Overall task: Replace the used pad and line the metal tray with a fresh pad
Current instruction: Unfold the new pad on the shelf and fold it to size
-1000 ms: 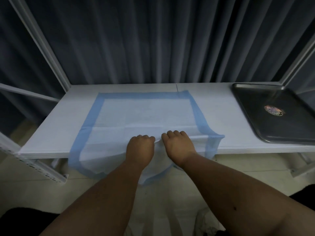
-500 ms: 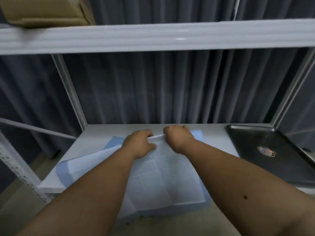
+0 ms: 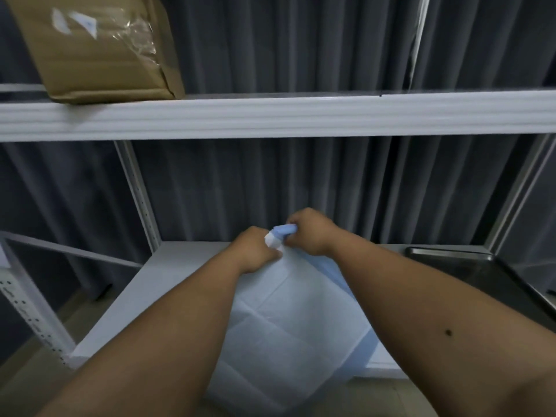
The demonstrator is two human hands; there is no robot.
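A white pad with a blue border [image 3: 288, 332] hangs lifted above the white shelf [image 3: 168, 284], its lower part drooping past the shelf's front edge. Its top edge is bunched into a small wad between my two hands. My left hand [image 3: 255, 248] grips the bunched edge from the left. Just above and to the right, my right hand [image 3: 310, 231] pinches the blue part of the same wad. The dark metal tray [image 3: 469, 272] lies bare on the shelf's right end, partly hidden by my right forearm.
An upper white shelf [image 3: 301, 114] crosses the view above my hands, with a brown cardboard box [image 3: 99, 49] on its left. Dark grey curtains hang behind. White rack posts [image 3: 135, 188] stand on the left and right.
The pad lay flat on the shelf with my hands at its near edge. Both hands have since lifted it and gathered its edge together, and my view has tilted upward.
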